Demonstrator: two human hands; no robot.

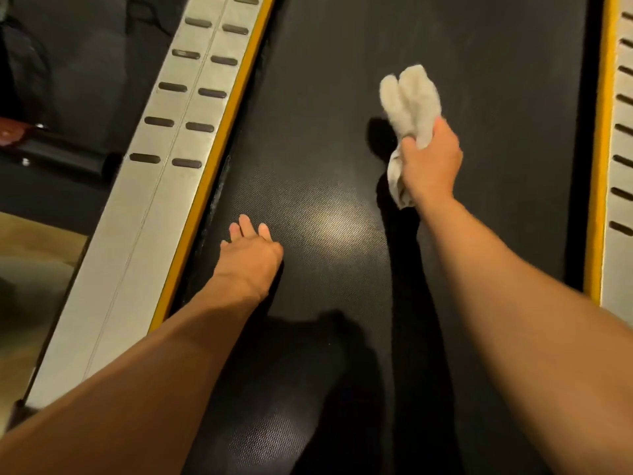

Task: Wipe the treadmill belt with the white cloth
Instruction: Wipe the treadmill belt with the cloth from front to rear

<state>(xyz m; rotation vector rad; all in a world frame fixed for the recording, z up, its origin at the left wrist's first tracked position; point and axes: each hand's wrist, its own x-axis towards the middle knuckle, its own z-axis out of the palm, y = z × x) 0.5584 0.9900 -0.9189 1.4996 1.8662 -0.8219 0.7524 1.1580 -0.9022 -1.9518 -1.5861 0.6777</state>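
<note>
The treadmill belt (pixel 342 97) fills the middle of our view: a black, finely textured surface running away from us, with a pale patch of reflected light (pixel 337 221) between our two forearms. On its left runs a grey side rail (pixel 164 173) with two rows of dark oval slots, edged toward the belt by a yellow strip (pixel 219 145). A matching rail (pixel 621 173) and yellow edge (pixel 600 166) run along the right. Beyond the left rail we see a dim, dark floor (pixel 85 63) and a dark bar-shaped object (pixel 65 156) that we cannot identify.

The white cloth (pixel 409 97) is over the right half of the belt, bunched up in our right hand (pixel 430 162). The fingers (pixel 409 145) are curled tightly around its middle, so a thick wad sticks out past the knuckles, away from us, and a thinner tail hangs out on the wrist side. A dark shadow lies on the belt just left of the cloth; we cannot tell whether the cloth touches the belt.

Our left hand (pixel 251 255) lies palm down on the belt near the left yellow strip, its fingers (pixel 245 226) straight and holding nothing, well apart from the cloth.
</note>
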